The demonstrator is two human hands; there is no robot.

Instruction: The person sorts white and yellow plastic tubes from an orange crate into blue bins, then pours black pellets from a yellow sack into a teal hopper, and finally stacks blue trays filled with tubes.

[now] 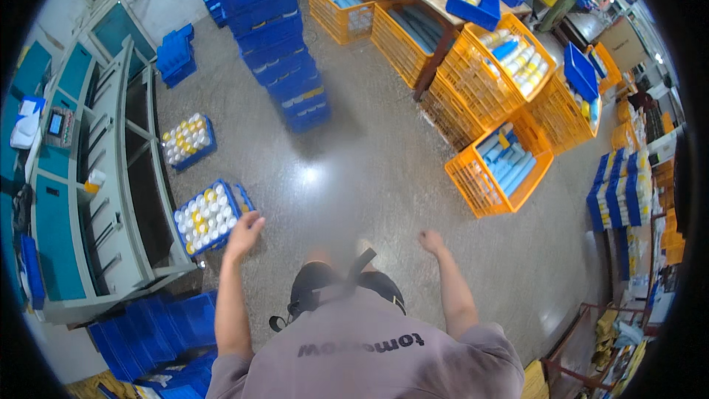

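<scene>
Near on the left, the left hand (248,229) is hanging beside a blue box (214,244) full of white and yellow rolls (207,216), its fingers resting a little apart. The right hand (430,240) is hanging over the floor (369,185); I cannot tell how wide its fingers are. Farther right, an orange crate (473,188) is holding blue rolls (511,168). Far off, blue boxes (275,59) are standing stacked up tall.

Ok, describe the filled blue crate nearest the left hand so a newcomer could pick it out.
Start at the teal-and-grey machine on the left. On the floor to its right sits the blue crate, packed with white and yellow pieces. Unlike the similar crate farther ahead, it lies right beside the left hand.
</scene>
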